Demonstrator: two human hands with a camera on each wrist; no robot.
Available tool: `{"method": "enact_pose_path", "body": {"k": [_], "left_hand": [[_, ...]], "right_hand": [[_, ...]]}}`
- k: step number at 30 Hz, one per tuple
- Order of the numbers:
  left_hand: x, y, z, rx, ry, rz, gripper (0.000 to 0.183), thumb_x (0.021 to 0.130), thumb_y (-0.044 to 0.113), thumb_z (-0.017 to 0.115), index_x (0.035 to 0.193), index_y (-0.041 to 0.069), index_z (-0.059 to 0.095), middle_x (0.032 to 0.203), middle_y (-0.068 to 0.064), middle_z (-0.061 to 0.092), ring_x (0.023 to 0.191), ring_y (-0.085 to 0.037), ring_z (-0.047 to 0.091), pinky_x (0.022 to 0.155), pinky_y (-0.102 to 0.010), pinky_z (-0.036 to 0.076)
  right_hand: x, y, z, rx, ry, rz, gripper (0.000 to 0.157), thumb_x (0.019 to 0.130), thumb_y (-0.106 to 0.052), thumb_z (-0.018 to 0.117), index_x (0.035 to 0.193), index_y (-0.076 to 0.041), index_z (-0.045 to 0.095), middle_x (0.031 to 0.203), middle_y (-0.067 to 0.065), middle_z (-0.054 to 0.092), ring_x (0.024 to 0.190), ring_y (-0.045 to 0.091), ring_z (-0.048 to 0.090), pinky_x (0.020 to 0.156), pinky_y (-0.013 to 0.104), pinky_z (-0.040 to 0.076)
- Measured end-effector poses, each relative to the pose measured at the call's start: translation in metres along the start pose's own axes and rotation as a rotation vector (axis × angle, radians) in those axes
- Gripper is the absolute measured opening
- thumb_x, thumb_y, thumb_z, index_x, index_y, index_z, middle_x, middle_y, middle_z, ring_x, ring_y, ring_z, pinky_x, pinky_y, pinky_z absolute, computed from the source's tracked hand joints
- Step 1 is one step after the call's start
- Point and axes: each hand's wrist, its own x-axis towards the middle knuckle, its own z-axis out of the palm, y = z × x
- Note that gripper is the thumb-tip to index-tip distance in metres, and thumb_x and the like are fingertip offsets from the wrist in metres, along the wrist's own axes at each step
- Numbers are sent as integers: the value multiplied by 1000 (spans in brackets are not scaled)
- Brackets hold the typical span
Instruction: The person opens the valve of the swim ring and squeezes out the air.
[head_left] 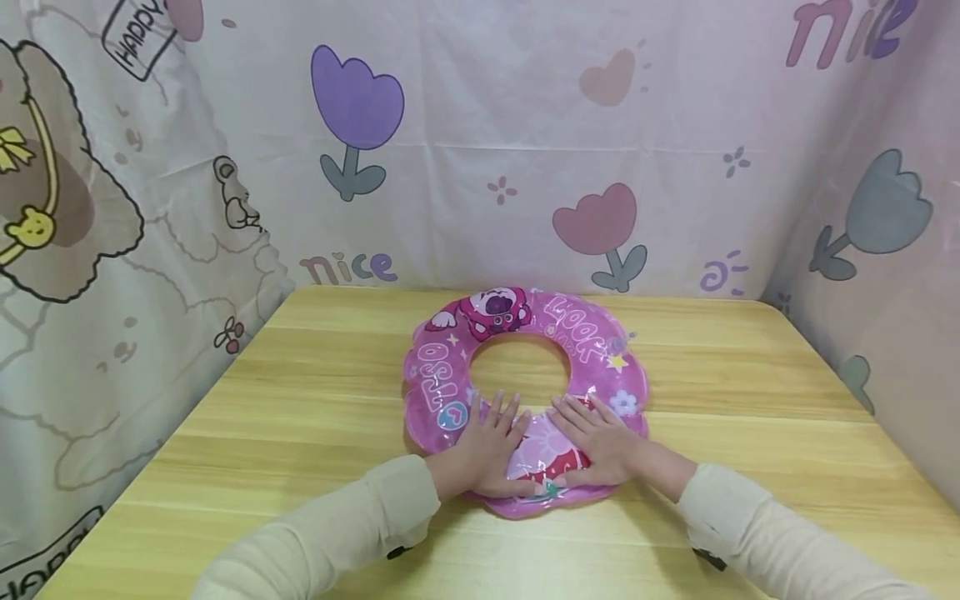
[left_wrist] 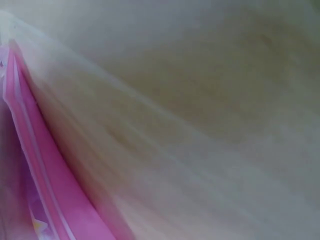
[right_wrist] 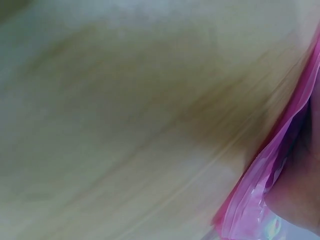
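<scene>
A pink inflatable swim ring [head_left: 517, 317] with a scalloped edge lies flat on the wooden table, printed with a bear, letters, stars and flowers. Both hands lie on its near side. The left hand [head_left: 489, 446] presses the near left part with fingers straight and spread, thumb pointing inward. Mirroring it, the right hand [head_left: 600, 442] rests on the near right part, fingers extended toward the hole. Between the two hands shows a strawberry print. The left wrist view catches the ring's pink seam [left_wrist: 55, 175]; the right wrist view has its shiny edge [right_wrist: 255, 195] beside part of the hand.
The wooden table [head_left: 300, 400] has pale yellow grain and surrounds the ring. Behind it and at both sides hang printed cloths [head_left: 465, 100] with tulips, hearts and words. Dark straps [head_left: 708, 558] show under the beige sleeves [head_left: 352, 517].
</scene>
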Motion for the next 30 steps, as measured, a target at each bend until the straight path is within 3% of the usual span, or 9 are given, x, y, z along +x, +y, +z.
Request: {"method": "enact_pose_path", "body": {"k": [8, 18, 30], "left_hand": [[0, -1, 0, -56, -33, -3, 99, 77, 81, 31, 150, 16, 16, 157, -12, 8, 144, -35, 6, 113, -60, 7], [1, -5, -1, -194, -58, 15, 96, 80, 77, 35, 150, 14, 15, 157, -11, 3, 144, -35, 0, 113, -61, 0], [4, -11, 0, -394, -119, 24, 93, 82, 71, 41, 150, 16, 11, 158, -8, -5, 144, -31, -10, 113, -58, -8]], "right_hand": [[-2, -2, -3, -5, -23, 13, 90, 83, -66, 46, 146, -5, 24, 155, 15, 17, 143, 33, 16, 115, 54, 11], [-1, -3, -6, 3, -45, 8, 90, 85, -65, 44, 146, -3, 23, 154, 17, 17, 142, 35, 16, 115, 54, 11], [1, 3, -8, 186, -114, 15, 88, 87, -60, 46, 148, -5, 16, 156, 16, 8, 144, 34, 7, 115, 55, 4]]}}
